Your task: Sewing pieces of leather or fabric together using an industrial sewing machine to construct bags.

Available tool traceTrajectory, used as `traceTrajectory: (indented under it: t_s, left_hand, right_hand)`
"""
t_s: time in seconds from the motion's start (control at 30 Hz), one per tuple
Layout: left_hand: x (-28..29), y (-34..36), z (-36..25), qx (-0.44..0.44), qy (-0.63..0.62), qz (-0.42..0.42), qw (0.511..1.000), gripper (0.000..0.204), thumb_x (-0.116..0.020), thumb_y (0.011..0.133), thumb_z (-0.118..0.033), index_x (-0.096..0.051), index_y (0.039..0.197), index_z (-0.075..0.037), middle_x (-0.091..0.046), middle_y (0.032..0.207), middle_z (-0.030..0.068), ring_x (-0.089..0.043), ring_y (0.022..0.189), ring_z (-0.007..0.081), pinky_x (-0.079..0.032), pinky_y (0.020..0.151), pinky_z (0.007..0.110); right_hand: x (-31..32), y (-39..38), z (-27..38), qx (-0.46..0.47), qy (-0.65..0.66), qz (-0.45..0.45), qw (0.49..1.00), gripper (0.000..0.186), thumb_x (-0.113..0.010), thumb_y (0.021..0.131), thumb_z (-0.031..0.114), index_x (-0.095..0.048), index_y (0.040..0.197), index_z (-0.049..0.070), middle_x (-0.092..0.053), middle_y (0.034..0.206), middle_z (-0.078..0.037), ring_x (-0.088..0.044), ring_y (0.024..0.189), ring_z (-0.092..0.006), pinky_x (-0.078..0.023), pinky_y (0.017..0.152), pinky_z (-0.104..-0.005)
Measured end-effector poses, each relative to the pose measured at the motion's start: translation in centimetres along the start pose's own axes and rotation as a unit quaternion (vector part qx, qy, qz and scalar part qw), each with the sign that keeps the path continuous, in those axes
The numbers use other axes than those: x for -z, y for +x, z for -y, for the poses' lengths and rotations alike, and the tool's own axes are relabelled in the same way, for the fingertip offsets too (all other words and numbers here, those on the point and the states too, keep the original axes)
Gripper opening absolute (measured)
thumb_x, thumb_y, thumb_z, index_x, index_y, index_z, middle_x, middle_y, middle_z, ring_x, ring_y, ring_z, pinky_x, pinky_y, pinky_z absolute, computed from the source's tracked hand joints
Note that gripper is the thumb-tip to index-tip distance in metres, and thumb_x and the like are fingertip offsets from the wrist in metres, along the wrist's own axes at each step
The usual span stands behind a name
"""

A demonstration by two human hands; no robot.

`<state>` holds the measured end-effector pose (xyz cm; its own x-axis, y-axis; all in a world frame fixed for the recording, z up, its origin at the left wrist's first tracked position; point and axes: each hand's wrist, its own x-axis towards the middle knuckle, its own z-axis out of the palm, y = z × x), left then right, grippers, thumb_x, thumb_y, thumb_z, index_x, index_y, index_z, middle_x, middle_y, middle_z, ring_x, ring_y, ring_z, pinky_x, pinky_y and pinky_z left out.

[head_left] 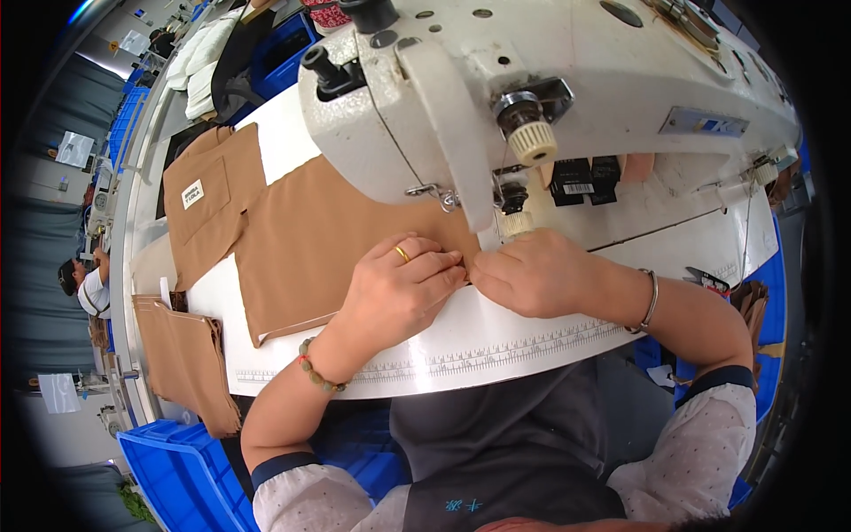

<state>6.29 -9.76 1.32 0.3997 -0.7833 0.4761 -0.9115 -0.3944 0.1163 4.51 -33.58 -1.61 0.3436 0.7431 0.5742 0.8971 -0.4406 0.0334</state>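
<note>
A large piece of brown fabric [306, 239] lies flat on the white sewing table, its right edge running under the head of a white sewing machine [567, 62]. My left hand [399, 288], with a gold ring, pinches the fabric's edge just in front of the machine. Close against it, my right hand [532, 273] has its fingers closed on the same edge. The needle and presser foot are mostly hidden behind the machine head and my right hand.
A brown fabric piece with a pocket and a white label [199, 195] lies at the far left. Folded brown pieces [182, 355] hang over the table's left edge. Snips [707, 279] lie at the right, and black printed tags [585, 180] sit beneath the machine arm. Blue crates [182, 470] stand below.
</note>
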Motion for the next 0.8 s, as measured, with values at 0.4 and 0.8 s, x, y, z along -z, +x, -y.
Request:
traceTrajectory:
  t_s: [0.4, 0.8]
  left_hand:
    - [-0.7, 1.3, 2.6, 0.033, 0.016, -0.010, 0.999, 0.013, -0.079, 0.076, -0.012, -0.079, 0.089, -0.010, -0.075, 0.094, -0.0016, -0.069, 0.094, 0.0175, -0.055, 0.086, 0.034]
    - [-0.7, 0.5, 2.9, 0.015, -0.001, 0.003, 1.000, 0.025, -0.075, 0.075, -0.007, -0.079, 0.099, -0.012, -0.074, 0.103, -0.0016, -0.068, 0.101, 0.0216, -0.054, 0.080, 0.038]
  right_hand:
    - [-1.7, 0.2, -2.5, -0.041, -0.066, 0.011, 0.997, 0.015, -0.067, 0.079, 0.014, -0.066, 0.092, 0.007, -0.061, 0.065, -0.005, -0.066, 0.059, -0.0243, -0.052, 0.051, -0.0397]
    - [-1.3, -0.5, -1.7, -0.241, 0.136, 0.026, 0.961, 0.015, -0.071, 0.078, 0.015, -0.075, 0.090, 0.007, -0.063, 0.071, -0.007, -0.066, 0.063, -0.0239, -0.053, 0.057, -0.0391]
